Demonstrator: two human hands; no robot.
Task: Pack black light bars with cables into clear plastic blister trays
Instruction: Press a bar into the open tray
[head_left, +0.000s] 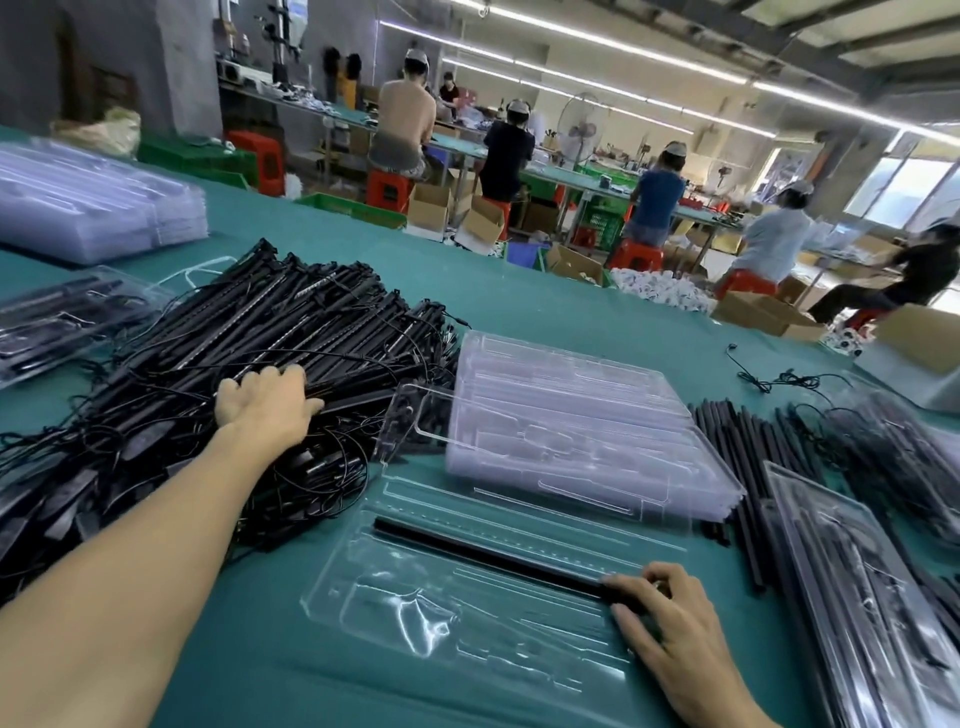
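Tip for this step: the open blister tray (415, 597) sits at 6 o'clock on the counter (571, 312) with one light bar (483, 553) lying across its far channel. The right hand (660, 613) has its fingers and thumb curled round the bar's right end, at about 5 o'clock. I'd press that end flat into the groove first and then run along toward the left end, because thin clear plastic like this probably flexes and lets a half-seated bar pop back out. Meanwhile the left hand (265, 402) is out at 10 o'clock on the big pile of cabled light bars (260, 322), fingers bent down over the top ones. Honestly I can't tell if it's actually got hold of one or is just resting there. Those cables look properly tangled, so I'd lift one bar slowly and let its lead slide free rather than yank and drag the neighbours along. Hard to make out: the tray's smaller pockets are mostly glare, so I can't say which one takes the cable. The stack of empty trays (571, 426) at 1 o'clock hides part of the pile behind it. The packed trays (857, 571) at 3 o'clock run off the frame edge, and the loose black bars (737, 467) beside them are partly tucked underneath.
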